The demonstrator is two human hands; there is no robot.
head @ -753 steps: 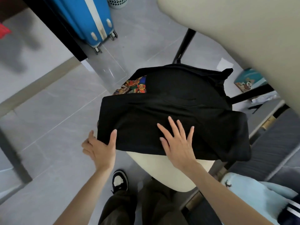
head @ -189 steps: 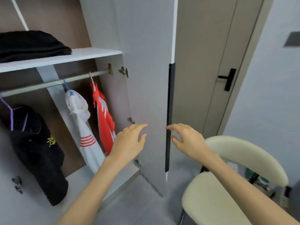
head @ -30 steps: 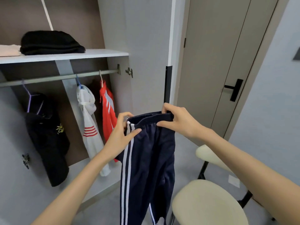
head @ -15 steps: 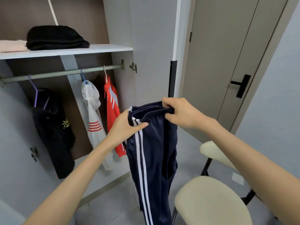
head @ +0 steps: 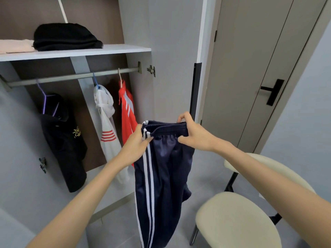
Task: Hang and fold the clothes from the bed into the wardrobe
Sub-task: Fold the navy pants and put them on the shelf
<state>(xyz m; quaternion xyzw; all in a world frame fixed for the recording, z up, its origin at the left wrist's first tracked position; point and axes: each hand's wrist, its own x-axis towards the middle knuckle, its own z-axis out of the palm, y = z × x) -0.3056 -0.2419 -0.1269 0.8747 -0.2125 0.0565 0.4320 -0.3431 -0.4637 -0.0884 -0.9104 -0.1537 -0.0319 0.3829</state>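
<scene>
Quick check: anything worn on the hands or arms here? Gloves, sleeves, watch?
Nothing worn. Left hand and right hand are ungloved, no rings showing. Left forearm and right forearm are bare to the frame edge: no sleeves, watch or bracelet.

No readable word, number or brand in your view. Only mark: small yellow emblem on black jacket, hanging well left of your left hand. Too small and blurred to make out any letters.
</scene>
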